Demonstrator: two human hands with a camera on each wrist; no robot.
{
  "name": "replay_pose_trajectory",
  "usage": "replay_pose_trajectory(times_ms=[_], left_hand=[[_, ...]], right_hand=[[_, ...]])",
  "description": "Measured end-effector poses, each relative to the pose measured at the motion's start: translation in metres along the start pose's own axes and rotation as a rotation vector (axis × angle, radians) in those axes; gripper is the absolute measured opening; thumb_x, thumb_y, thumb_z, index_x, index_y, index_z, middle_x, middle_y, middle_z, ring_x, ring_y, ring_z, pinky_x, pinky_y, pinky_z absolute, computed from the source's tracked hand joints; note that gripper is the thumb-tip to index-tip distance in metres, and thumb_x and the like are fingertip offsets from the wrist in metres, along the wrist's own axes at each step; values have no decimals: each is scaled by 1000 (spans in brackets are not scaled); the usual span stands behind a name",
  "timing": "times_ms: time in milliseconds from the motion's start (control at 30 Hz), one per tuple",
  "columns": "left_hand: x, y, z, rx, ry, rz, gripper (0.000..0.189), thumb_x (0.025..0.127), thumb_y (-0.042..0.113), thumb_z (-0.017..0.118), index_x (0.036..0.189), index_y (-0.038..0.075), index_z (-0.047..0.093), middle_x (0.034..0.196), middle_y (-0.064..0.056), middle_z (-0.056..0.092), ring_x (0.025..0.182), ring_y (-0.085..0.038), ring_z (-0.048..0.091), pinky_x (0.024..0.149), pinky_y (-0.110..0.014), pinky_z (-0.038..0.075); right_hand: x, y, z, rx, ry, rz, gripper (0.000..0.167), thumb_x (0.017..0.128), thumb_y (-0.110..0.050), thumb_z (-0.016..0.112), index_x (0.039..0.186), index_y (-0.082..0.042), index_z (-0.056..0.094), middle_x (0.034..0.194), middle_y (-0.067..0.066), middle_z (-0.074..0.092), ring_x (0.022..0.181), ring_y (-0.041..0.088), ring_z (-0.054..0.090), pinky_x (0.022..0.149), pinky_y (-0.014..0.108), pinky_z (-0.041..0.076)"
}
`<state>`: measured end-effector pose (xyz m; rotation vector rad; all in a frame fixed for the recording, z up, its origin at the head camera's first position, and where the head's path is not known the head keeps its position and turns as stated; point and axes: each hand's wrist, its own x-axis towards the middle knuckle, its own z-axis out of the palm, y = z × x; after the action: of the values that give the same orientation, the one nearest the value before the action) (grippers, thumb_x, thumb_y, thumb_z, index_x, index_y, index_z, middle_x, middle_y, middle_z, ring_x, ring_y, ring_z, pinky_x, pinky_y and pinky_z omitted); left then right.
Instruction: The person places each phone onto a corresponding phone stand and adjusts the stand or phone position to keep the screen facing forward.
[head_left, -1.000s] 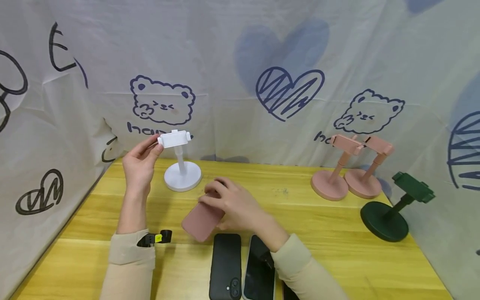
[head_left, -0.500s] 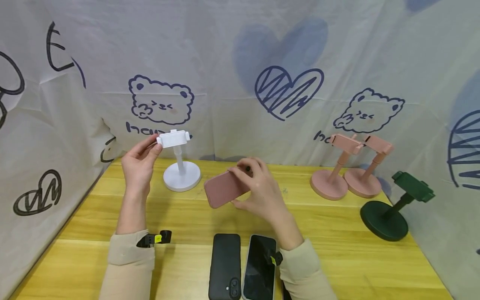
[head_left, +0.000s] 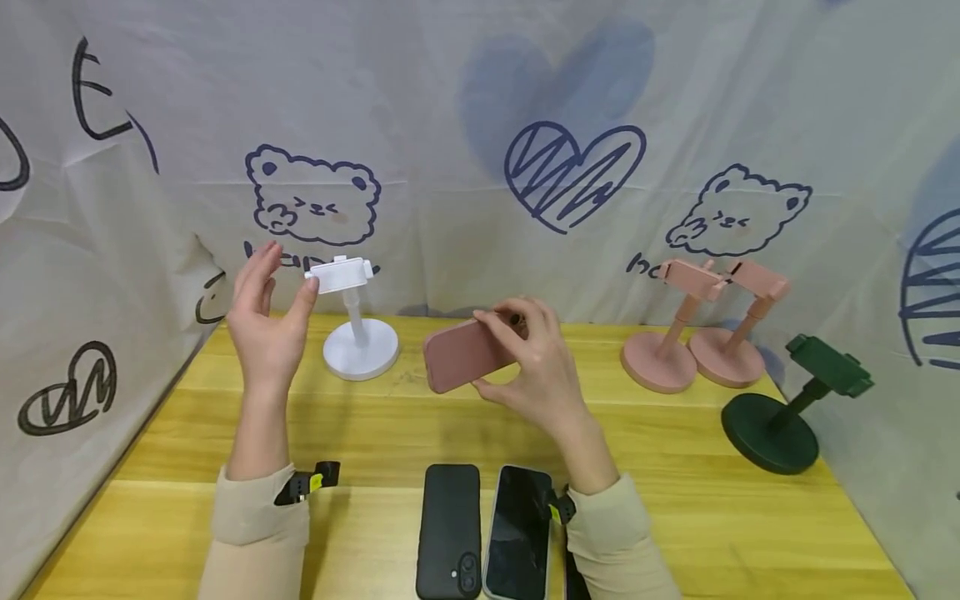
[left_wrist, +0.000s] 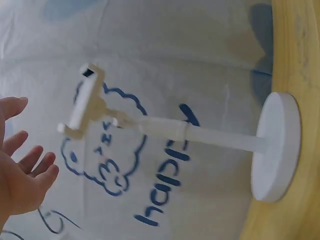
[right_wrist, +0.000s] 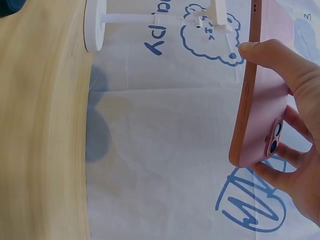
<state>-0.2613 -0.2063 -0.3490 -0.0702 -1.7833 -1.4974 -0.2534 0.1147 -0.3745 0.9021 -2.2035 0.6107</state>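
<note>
My right hand point(head_left: 551, 383) holds a pink phone point(head_left: 463, 358) by its right end, up off the table and lying on its side. In the right wrist view, thumb and fingers grip opposite long edges of the phone point(right_wrist: 265, 107), whose camera lenses show near the fingers. A white phone stand point(head_left: 362, 352) with a round base stands upright at the back left. Beside its clamp, my left hand point(head_left: 266, 342) is spread with thumb and fingers apart. The left wrist view shows that hand point(left_wrist: 22, 182) a little away from the clamp point(left_wrist: 82, 107), holding nothing.
Two pink phone stands point(head_left: 660, 362) stand at the back right, with a dark green stand point(head_left: 772, 433) in front of them. A black phone point(head_left: 448, 525) and a phone with a dark screen point(head_left: 519, 533) lie near the front. A printed cloth point(head_left: 450, 250) hangs behind the table.
My right hand has lifted the pink phone from near the front phones, up and to the right, turning it sideways. My left hand has let go of the white stand's clamp and spread its fingers.
</note>
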Motion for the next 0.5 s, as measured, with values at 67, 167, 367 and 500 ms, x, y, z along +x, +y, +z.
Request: replay_pose_trajectory(times_ms=[67, 167, 367, 500], left_hand=[[-4, 10, 4, 20, -10, 97, 52, 92, 0, 76, 142, 5, 63, 149, -5, 56, 137, -20, 53, 119, -32, 39], [-14, 24, 15, -2, -70, 206, 51, 93, -2, 73, 142, 1, 61, 144, -10, 60, 133, -24, 56, 118, -36, 42], [-38, 44, 42, -94, -234, 291, 45, 96, -5, 68, 140, -4, 59, 137, -16, 64, 124, -24, 62, 109, -36, 50], [-51, 50, 56, -103, -361, 314, 44, 96, -4, 70, 139, -3, 60, 131, -16, 67, 113, -24, 66, 97, -32, 58]], right_hand=[[0, 0, -1, 2, 13, 0, 87, 61, -25, 102, 139, -16, 66, 137, 16, 54, 130, 39, 46, 94, 50, 56], [0, 1, -2, 1, 38, 2, 86, 62, -25, 102, 139, -15, 66, 137, 16, 54, 131, 39, 46, 95, 50, 55], [1, 4, -4, -5, 113, -10, 86, 61, -25, 102, 139, -14, 66, 136, 17, 55, 133, 41, 45, 103, 52, 52], [0, 4, -2, -3, 151, -25, 87, 61, -26, 102, 140, -14, 66, 136, 19, 54, 135, 43, 44, 113, 53, 44]])
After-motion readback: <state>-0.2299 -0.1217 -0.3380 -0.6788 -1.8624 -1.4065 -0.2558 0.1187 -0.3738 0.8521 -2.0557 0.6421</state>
